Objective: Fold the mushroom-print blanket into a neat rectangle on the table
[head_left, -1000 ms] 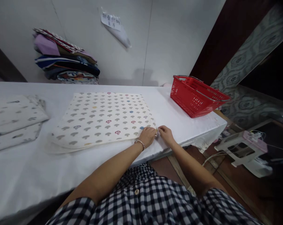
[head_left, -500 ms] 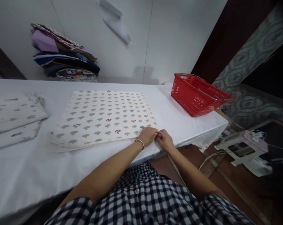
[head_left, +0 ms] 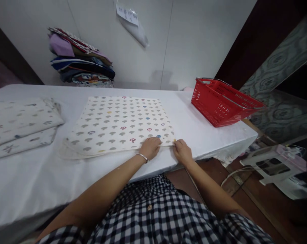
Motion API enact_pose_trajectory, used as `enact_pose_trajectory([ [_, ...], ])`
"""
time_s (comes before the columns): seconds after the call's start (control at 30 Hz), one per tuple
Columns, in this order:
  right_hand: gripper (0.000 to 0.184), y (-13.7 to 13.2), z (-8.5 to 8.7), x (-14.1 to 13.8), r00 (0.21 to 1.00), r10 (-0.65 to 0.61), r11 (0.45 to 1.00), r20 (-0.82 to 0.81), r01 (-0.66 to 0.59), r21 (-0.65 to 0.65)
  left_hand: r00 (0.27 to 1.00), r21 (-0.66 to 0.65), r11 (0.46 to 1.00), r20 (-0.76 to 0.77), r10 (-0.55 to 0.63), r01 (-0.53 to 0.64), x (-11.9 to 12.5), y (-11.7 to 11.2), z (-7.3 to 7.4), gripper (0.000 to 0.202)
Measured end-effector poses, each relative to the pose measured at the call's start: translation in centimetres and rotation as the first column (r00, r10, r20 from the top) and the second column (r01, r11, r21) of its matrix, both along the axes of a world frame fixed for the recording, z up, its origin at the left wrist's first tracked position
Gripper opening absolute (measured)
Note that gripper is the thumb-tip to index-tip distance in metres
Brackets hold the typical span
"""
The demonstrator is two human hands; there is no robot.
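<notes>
A folded cream cloth with a mushroom print [head_left: 120, 123] lies flat on the white table [head_left: 28, 179]. My left hand [head_left: 150, 147], a bracelet on its wrist, rests on the cloth's near edge with its fingers curled over the hem. My right hand [head_left: 182, 151] pinches the cloth's near right corner. The two hands are a short way apart along that edge.
A red plastic basket [head_left: 223, 101] stands at the table's right end. Folded pale printed cloths [head_left: 21, 122] lie at the left. A stack of folded fabrics [head_left: 79, 66] leans at the back wall. A white stool [head_left: 272, 166] stands on the floor to the right.
My hands, which were touching at the cloth's corner, have drawn apart along the near edge, the left one sliding leftwards. The camera has shifted a little to the left.
</notes>
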State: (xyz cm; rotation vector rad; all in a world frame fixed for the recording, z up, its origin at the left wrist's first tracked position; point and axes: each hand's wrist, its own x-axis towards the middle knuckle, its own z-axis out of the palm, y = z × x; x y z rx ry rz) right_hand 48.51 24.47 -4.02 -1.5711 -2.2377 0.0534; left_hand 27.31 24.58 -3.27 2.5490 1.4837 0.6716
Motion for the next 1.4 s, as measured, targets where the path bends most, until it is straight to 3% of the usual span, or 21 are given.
enact_pose_trajectory([
  [0.1, 0.026, 0.3, 0.0, -0.3, 0.998, 0.057, 0.996, 0.026, -0.058, 0.066, 1.0, -0.014, 1.0, 0.015, -0.01, 0.01, -1.3, 0.0, 0.0, 0.007],
  [0.2, 0.024, 0.7, 0.0, -0.4, 0.992, 0.114, 0.987, 0.057, -0.12, 0.108, 0.999, -0.022, 1.0, 0.041, 0.004, -0.003, -1.8, 0.1, 0.2, 0.011],
  [0.5, 0.015, 1.2, -0.4, 0.6, 0.98, 0.201, 0.979, -0.009, -0.2, 0.041, 0.982, 0.049, 0.999, 0.186, -0.026, 0.017, -1.8, 0.3, -0.6, 0.023],
  [0.7, 0.018, 1.2, 0.0, 0.4, 0.972, 0.234, 0.972, 0.009, -0.234, 0.023, 0.997, 0.021, 0.999, 0.062, -0.038, 0.037, -1.7, 0.2, -0.7, 0.027],
  [0.83, 0.02, 1.1, 0.2, 0.1, 0.968, 0.251, 0.966, 0.022, -0.252, 0.063, 1.0, 0.013, 1.0, -0.009, -0.007, 0.007, -1.3, 0.1, -0.3, 0.018],
  [1.03, 0.024, 1.1, 0.4, -0.2, 0.958, 0.284, 0.95, 0.05, -0.288, 0.123, 0.991, -0.005, 1.0, -0.135, 0.014, -0.014, -0.3, 0.0, 0.5, 0.021],
  [1.4, 0.026, 1.4, 0.0, -0.2, 0.944, 0.294, 0.934, 0.15, -0.317, 0.166, 0.995, 0.013, 0.999, -0.097, 0.031, -0.03, 0.7, 0.4, -0.1, 0.024],
])
